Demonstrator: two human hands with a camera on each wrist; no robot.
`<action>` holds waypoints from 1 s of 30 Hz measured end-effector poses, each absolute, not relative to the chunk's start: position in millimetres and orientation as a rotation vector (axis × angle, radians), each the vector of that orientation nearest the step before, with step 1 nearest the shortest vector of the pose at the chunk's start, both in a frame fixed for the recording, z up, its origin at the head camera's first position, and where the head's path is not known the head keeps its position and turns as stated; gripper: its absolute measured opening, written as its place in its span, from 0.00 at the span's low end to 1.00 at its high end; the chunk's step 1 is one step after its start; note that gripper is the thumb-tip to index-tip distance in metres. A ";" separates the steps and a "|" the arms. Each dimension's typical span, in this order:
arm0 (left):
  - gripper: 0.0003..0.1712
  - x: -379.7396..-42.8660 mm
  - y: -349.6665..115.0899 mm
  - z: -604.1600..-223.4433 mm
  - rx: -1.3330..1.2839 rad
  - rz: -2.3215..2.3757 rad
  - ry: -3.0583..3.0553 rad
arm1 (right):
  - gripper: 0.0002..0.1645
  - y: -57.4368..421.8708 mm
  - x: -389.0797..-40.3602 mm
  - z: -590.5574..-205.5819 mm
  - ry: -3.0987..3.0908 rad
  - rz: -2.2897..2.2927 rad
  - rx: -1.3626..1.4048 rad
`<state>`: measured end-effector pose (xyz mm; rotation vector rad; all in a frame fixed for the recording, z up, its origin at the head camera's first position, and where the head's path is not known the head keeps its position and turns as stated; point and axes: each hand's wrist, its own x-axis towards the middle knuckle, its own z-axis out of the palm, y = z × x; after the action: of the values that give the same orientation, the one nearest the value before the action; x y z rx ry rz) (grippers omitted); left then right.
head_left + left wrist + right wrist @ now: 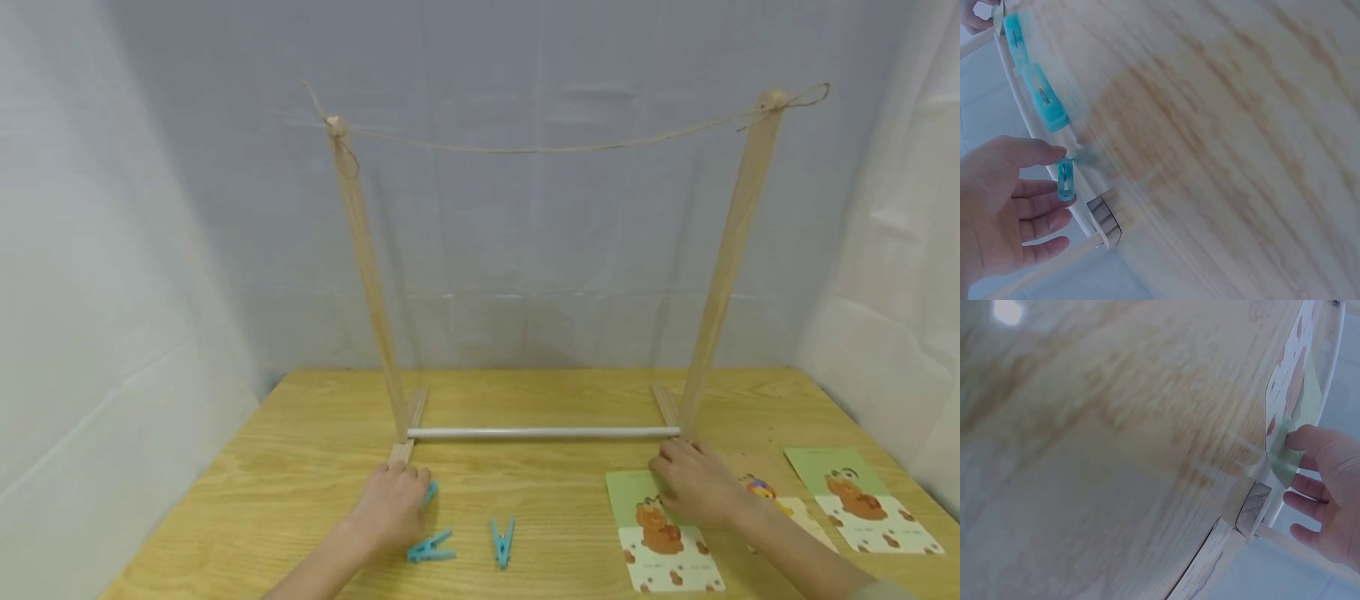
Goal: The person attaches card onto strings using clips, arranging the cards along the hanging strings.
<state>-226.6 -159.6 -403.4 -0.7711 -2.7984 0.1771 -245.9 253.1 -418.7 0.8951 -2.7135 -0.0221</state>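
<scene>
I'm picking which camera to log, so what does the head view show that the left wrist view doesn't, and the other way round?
Only the head view shows the twine tied between the post tops and the far-right bear card.

Only the left wrist view shows the palm side of the left hand, its grip plain: thumb and finger pinching a clothespin.

Both show that clothespin, two other clothespins, the white rod, the table and, at least partly, the right hand.
</scene>
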 end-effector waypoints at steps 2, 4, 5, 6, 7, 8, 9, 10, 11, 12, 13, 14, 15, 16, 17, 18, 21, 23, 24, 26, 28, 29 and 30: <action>0.08 -227.5 -159.8 -402.5 -0.759 0.187 -2.796 | 0.20 253.5 -246.6 -417.8 -2.687 -0.038 0.892; 0.07 -228.4 -160.0 -401.6 -0.752 0.200 -2.784 | 0.19 253.8 -247.2 -416.5 -2.654 -0.071 0.884; 0.06 -228.7 -159.9 -401.2 -0.753 0.208 -2.769 | 0.18 254.0 -247.7 -416.1 -2.635 -0.089 0.879; 0.05 -228.9 -159.8 -400.8 -0.755 0.216 -2.751 | 0.17 254.2 -248.1 -415.6 -2.616 -0.106 0.875; 0.05 -229.0 -159.7 -400.4 -0.759 0.224 -2.731 | 0.17 254.4 -248.7 -415.3 -2.595 -0.125 0.870; 0.05 -229.1 -159.7 -400.1 -0.766 0.229 -2.707 | 0.17 254.4 -249.0 -414.8 -2.577 -0.140 0.863; 0.05 -229.1 -159.8 -399.9 -0.773 0.233 -2.684 | 0.17 254.5 -249.3 -414.3 -2.560 -0.155 0.856; 0.05 -229.0 -160.0 -399.7 -0.781 0.238 -2.657 | 0.18 254.5 -249.6 -414.0 -2.545 -0.164 0.847; 0.06 -228.8 -160.2 -399.4 -0.791 0.238 -2.636 | 0.19 254.4 -249.7 -413.5 -2.533 -0.168 0.839; 0.06 -228.7 -160.4 -399.4 -0.801 0.237 -2.615 | 0.19 254.2 -249.8 -413.0 -2.522 -0.170 0.832; 0.06 -228.8 -160.6 -399.4 -0.812 0.234 -2.593 | 0.20 253.8 -249.8 -412.6 -2.512 -0.175 0.825; 0.07 -229.0 -160.8 -399.6 -0.822 0.232 -2.568 | 0.20 253.4 -249.8 -412.1 -2.503 -0.175 0.818; 0.08 -229.4 -161.1 -399.8 -0.832 0.232 -2.544 | 0.20 253.0 -249.7 -411.7 -2.494 -0.177 0.810; 0.08 -229.8 -161.2 -399.9 -0.841 0.233 -2.520 | 0.20 252.4 -249.6 -411.2 -2.486 -0.175 0.802; 0.09 -230.4 -161.3 -400.0 -0.850 0.233 -2.498 | 0.19 251.8 -249.6 -410.9 -2.480 -0.173 0.797; 0.09 -231.2 -161.3 -400.1 -0.857 0.237 -2.476 | 0.18 251.3 -249.6 -410.7 -2.472 -0.169 0.795; 0.09 -233.0 -160.7 -399.9 -0.859 0.255 -2.422 | 0.17 250.3 -249.3 -408.9 -2.456 -0.166 0.783; 0.10 -234.0 -160.0 -399.3 -0.858 0.262 -2.389 | 0.18 250.0 -249.1 -407.9 -2.442 -0.169 0.776; 0.10 -234.5 -159.5 -398.9 -0.858 0.259 -2.373 | 0.19 250.2 -249.0 -407.3 -2.431 -0.171 0.774; 0.11 -235.5 -158.7 -398.0 -0.860 0.245 -2.344 | 0.20 250.8 -249.0 -406.8 -2.402 -0.179 0.773; 0.11 -236.3 -158.0 -396.8 -0.869 0.229 -2.320 | 0.21 251.4 -249.3 -406.8 -2.367 -0.185 0.775; 0.11 -236.7 -157.5 -396.2 -0.873 0.219 -2.311 | 0.21 251.7 -249.4 -406.6 -2.354 -0.188 0.777; 0.11 -237.1 -157.3 -395.7 -0.876 0.215 -2.306 | 0.21 251.8 -249.5 -406.5 -2.346 -0.191 0.779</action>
<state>-237.1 -157.3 -395.7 -0.8762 -2.3059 0.2148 -249.5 251.8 -406.5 0.7787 -2.3460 -0.1908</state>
